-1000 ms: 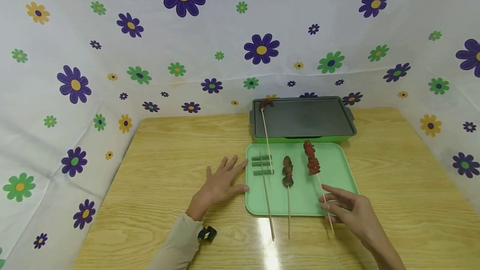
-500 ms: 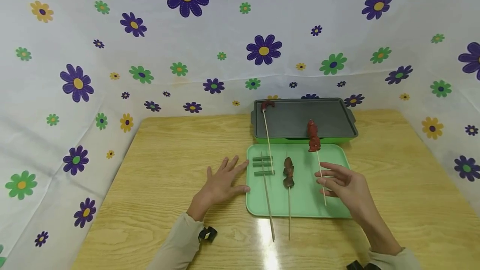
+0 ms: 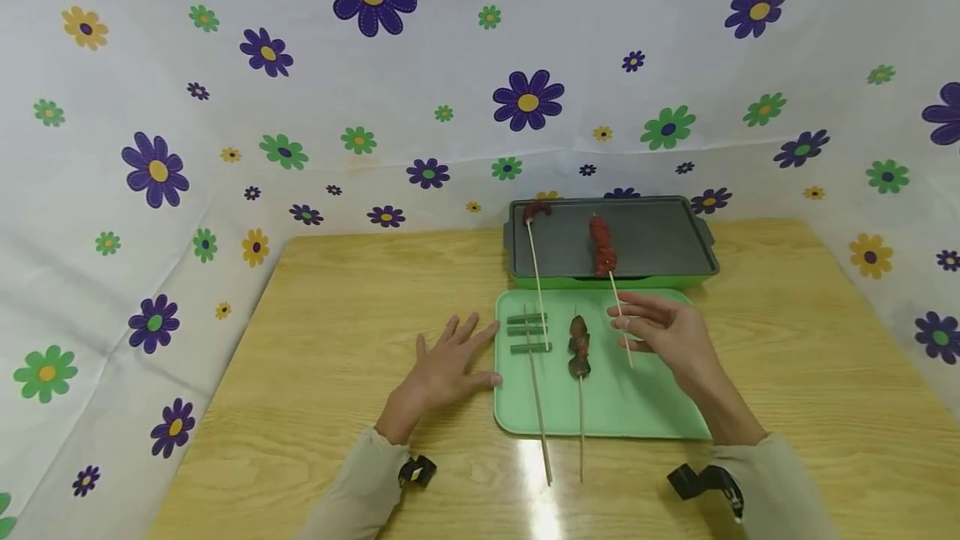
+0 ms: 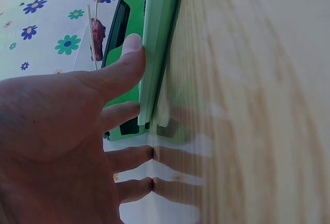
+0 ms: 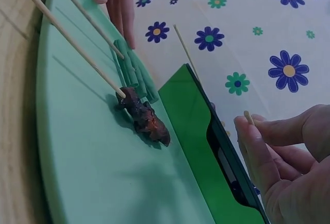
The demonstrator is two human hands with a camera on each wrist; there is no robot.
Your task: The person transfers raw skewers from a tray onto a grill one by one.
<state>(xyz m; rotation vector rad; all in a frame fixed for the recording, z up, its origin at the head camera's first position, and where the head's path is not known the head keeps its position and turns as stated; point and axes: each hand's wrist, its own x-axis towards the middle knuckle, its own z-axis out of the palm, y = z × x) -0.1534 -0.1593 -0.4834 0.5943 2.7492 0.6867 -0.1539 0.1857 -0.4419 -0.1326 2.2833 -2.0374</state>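
Pinches the stick of the red skewer (image 3: 602, 247) between thumb and fingers of the right hand (image 3: 662, 337), with its food over the dark plate of the griddle (image 3: 663, 240); cannot tell whether touching it. Rests the left hand (image 3: 437, 377) on the tabletop (image 3: 352, 298), fingers spread, holding nothing, thumb tip at the edge of the green tray (image 3: 630, 415). On the tray: the dark-brown skewer (image 3: 578, 348) in the middle and the green-stick skewer (image 3: 529, 348) at left, both overhanging the near rim. On the griddle's far left corner: the curled dark-red piece (image 3: 536, 212), with its stick slanting down onto the tray. In the left wrist view alone: finger reflections in the glossy tabletop. In the right wrist view: the pinched stick seen nearly end-on.
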